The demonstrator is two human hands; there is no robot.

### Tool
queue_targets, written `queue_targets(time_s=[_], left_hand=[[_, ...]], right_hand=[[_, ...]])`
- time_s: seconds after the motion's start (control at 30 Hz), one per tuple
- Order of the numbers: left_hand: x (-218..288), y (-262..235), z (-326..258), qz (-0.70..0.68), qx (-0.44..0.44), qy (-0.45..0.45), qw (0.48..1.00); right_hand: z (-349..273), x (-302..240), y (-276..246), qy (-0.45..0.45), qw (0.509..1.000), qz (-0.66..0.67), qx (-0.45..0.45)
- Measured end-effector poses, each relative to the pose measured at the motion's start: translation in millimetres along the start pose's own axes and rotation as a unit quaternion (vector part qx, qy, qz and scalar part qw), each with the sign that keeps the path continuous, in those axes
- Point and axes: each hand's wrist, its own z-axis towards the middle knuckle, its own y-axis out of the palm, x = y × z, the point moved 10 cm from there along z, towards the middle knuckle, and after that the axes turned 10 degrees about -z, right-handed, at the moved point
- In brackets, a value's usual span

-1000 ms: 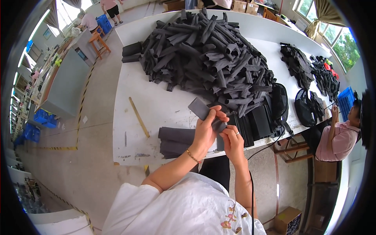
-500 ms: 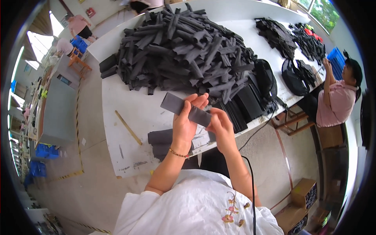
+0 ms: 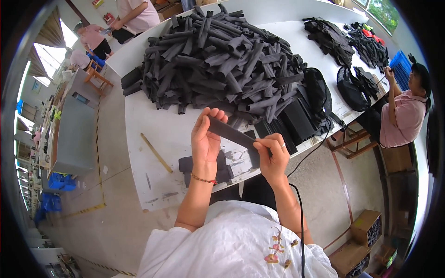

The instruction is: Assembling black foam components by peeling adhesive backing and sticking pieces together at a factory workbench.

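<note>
A dark grey fabric strip (image 3: 232, 134) is stretched at a slant between my two hands above the white table (image 3: 139, 118). My left hand (image 3: 206, 141) has its palm turned up, the thumb along the strip's upper left end and the fingers curled behind it. At the lower right end, my right hand (image 3: 274, 160) pinches the strip between thumb and fingers; a ring shows on one finger. Below the strip lie several dark folded pieces (image 3: 224, 173), partly covered by my left wrist. Beyond my hands rises a big heap of similar dark fabric strips (image 3: 218, 65).
A yellowish stick (image 3: 156, 153) lies left of my arm. Flat black pieces (image 3: 278, 132) and a black mesh bag (image 3: 319, 95) sit right of the heap. A black cable (image 3: 299, 204) hangs past my right arm. A seated co-worker (image 3: 403, 116) is at right, with cartons (image 3: 366, 227) on the floor.
My left hand has shifted left to the strip's upper end, and my hands are farther apart. The strip now lies more open between them. Another person has come into view at the back left.
</note>
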Motion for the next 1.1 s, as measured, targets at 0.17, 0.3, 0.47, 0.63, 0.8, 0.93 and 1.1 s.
queue_targets(time_s=[0.17, 0.3, 0.47, 0.63, 0.8, 0.93, 1.1], left_hand=[[3.1, 22.3, -5.0, 0.056, 0.007, -0.009, 0.998], [-1.4, 9.2, -11.2, 0.219, 0.023, -0.05, 0.974], [1.1, -0.5, -12.5, 0.213, 0.054, -0.043, 0.974], [18.9, -30.8, -11.0, 0.191, 0.104, -0.044, 0.975], [84.5, -34.7, -28.0, 0.301, 0.095, -0.013, 0.949], [130.7, -60.0, -63.0, 0.464, 0.15, 0.018, 0.873], [131.4, -106.4, -94.6, 0.591, 0.121, 0.028, 0.797]], right_hand=[[-0.9, 33.9, 13.1, 0.109, 0.99, 0.085, -0.034], [-9.0, 66.9, 30.6, 0.234, 0.95, 0.189, -0.084], [-34.8, 63.2, 61.8, 0.32, 0.883, 0.294, -0.175], [-32.8, 52.5, 75.2, 0.313, 0.888, 0.274, -0.196], [-38.0, 25.7, 111.8, 0.325, 0.857, 0.292, -0.272], [-55.4, 22.3, 131.7, 0.241, 0.911, 0.117, -0.313], [-70.4, 0.8, 129.4, 0.076, 0.943, -0.123, -0.3]])
